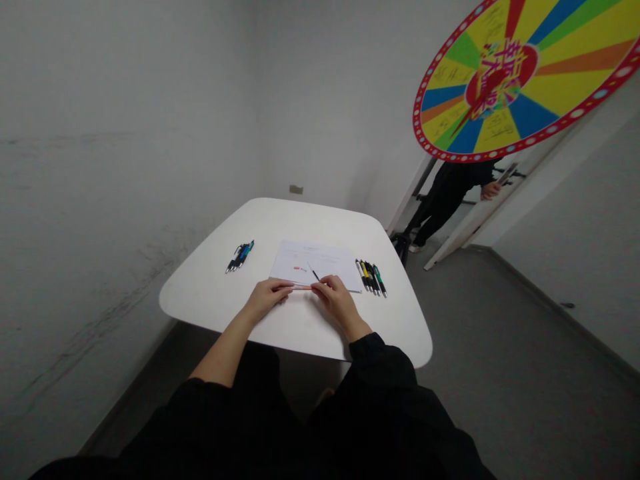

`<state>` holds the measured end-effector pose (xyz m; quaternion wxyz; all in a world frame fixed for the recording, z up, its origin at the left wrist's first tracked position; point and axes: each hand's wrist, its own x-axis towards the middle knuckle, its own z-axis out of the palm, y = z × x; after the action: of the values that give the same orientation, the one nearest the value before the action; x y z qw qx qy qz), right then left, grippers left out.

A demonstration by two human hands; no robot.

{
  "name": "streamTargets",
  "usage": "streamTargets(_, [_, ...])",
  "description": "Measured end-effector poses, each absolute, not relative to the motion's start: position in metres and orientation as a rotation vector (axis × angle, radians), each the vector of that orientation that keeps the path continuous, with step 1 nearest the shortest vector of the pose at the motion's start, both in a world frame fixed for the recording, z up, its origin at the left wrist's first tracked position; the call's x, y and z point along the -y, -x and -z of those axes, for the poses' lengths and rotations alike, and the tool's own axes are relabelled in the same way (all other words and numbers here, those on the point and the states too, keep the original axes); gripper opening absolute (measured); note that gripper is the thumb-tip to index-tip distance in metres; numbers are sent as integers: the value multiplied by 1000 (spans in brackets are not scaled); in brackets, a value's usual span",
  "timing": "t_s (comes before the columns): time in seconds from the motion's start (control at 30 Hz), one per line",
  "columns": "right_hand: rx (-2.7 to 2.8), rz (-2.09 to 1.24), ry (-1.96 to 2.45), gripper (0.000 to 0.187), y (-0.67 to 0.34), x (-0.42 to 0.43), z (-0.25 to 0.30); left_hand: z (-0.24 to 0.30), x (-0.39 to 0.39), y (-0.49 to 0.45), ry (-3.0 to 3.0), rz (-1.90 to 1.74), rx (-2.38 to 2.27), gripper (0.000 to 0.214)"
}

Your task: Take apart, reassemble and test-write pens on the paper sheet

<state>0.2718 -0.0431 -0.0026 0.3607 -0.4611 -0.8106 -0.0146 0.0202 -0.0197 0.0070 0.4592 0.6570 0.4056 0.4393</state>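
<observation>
My left hand (267,297) is closed, its fingertips pinching one end of a thin pinkish stick (301,288), pen-like in shape. The other end sits between the fingers of my right hand (336,299), which is closed too. From the top of that right hand a slim dark, pointed piece (315,275) sticks out towards the paper; whether the hand grips it or it lies behind, I cannot tell. Just beyond both hands, white printed paper (327,257) with a small red mark lies flat on the white table (225,303).
Several pens (240,257) lie grouped on the table's left side, and several more pens (371,277), some yellow or green, on its right. A colourful prize wheel (500,80) looms at upper right. Behind it, a person (450,193) has a hand at the open door (463,227).
</observation>
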Motion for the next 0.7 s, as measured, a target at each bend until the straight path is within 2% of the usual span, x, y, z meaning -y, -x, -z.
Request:
streamTargets(0.17, [1951,3,1212,23,-275,42,0,-7,18,-18,-1594,-1158,-1057,30])
streamTargets(0.33, [1708,19,1417,24,-283,37,6,4,10,-11,-1456,-1276,-1084,36])
streamTargets(0.7, [1834,147,1627,22,-275,26,11,6,9,-12,-1382,-1334,-1128,36])
